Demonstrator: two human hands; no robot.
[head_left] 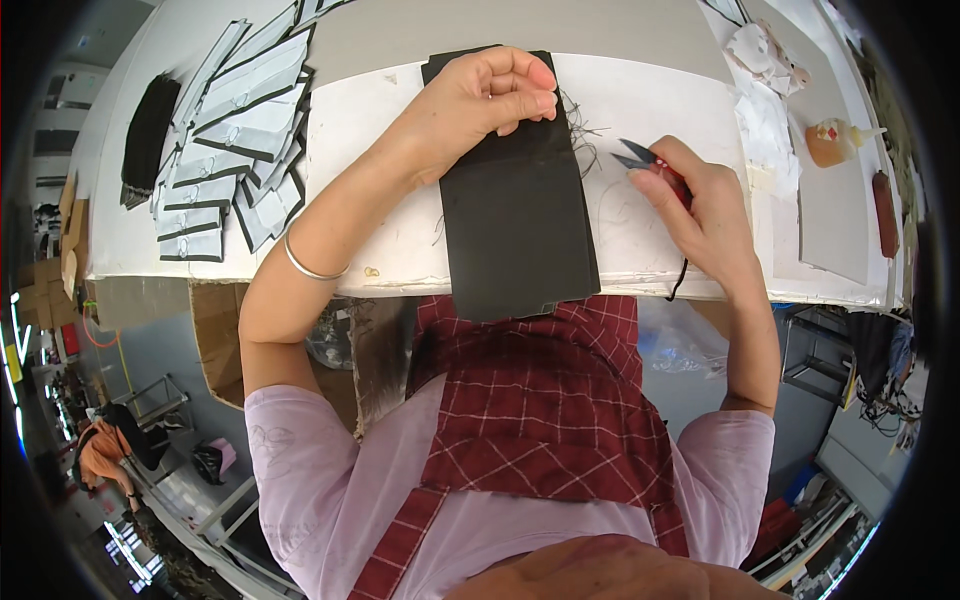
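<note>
Snips [632,160], red-handled, sit in the curled right hand [703,200], thumb against fingers, blades parted. Clock centred on the black panels [515,225], 12 away from the wearer: snips between 2 and 3, tips aimed roughly at 9 to 10, apart from the panels. Panels lie stacked on the white worktable [385,245], lower end past its near edge at 6.

Left hand [495,98] is over the far end, 12 o'clock: fingers curled, thumb and fingertips bunched. Can't tell if they pinch a thread or nothing.

Loose threads [584,137] at 1 to 2, just beside the panel edge.

Risks: blades closing too near that edge could nick a panel. Left fingertips at 12 are near the cutting side; a careless swing could catch skin. The overhang could drag the stack toward 6 if nothing pins it. Thread litter could foul the blades. Cord [680,281] below the right hand, at 4, could snag on the table edge.
</note>
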